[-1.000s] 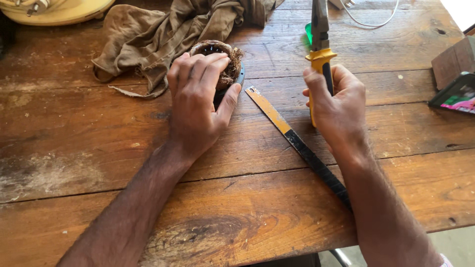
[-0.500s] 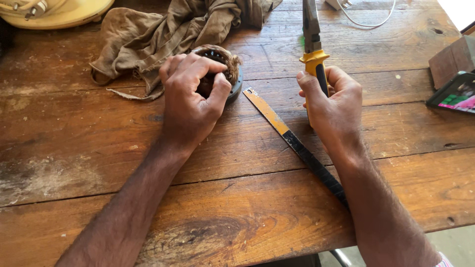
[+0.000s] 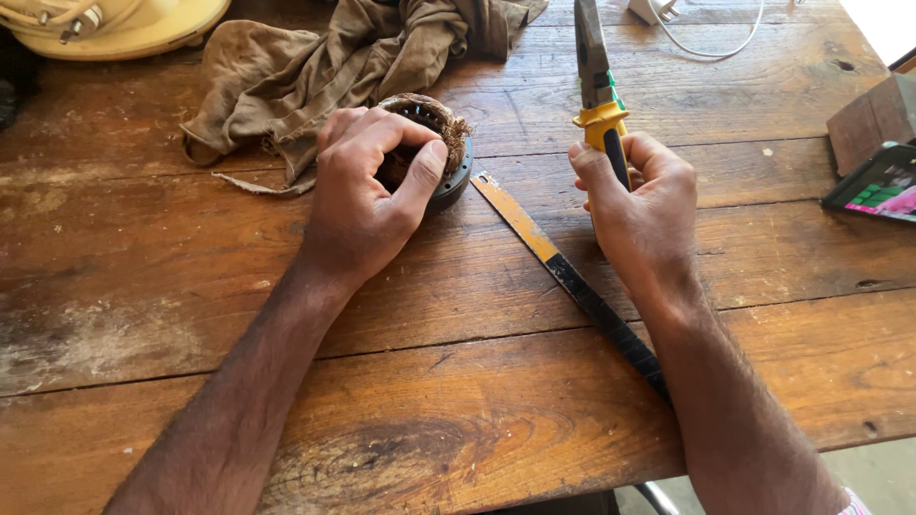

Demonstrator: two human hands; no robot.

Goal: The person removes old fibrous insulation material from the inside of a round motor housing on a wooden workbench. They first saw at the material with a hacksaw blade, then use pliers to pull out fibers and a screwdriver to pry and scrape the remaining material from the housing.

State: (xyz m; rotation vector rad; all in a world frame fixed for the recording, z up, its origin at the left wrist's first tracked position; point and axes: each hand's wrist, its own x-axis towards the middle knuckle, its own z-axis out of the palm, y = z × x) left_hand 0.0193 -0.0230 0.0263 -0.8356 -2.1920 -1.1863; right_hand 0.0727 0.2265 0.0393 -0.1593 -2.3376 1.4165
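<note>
Two grips in play on the worktop (image 3: 458,381). The left hand (image 3: 367,205) is clamped over a dark round motor stator (image 3: 441,143) with frayed brown windings, fingers curled across its top and the thumb pressed down its near side; the stator sits on the wood at about twelve o'clock from centre, just past the knuckles. The right hand (image 3: 644,205) is wrapped tight around the yellow-and-black handles of a pair of pliers (image 3: 596,81), whose grey nose points straight up toward twelve o'clock, clear of the stator and off to its three o'clock side.

Between the two hands lies a long flat blade (image 3: 572,277), yellow at the far end and black nearer, running from eleven o'clock down to five o'clock and passing under the right forearm.

Further out: a crumpled brown cloth (image 3: 315,67) touches the stator at its ten o'clock. A cream-yellow casing (image 3: 124,24) sits at the far left corner. A white cable (image 3: 706,33) trails at one o'clock. A phone (image 3: 873,186) with a lit screen rests at three o'clock, just beside a wooden block (image 3: 873,119).
</note>
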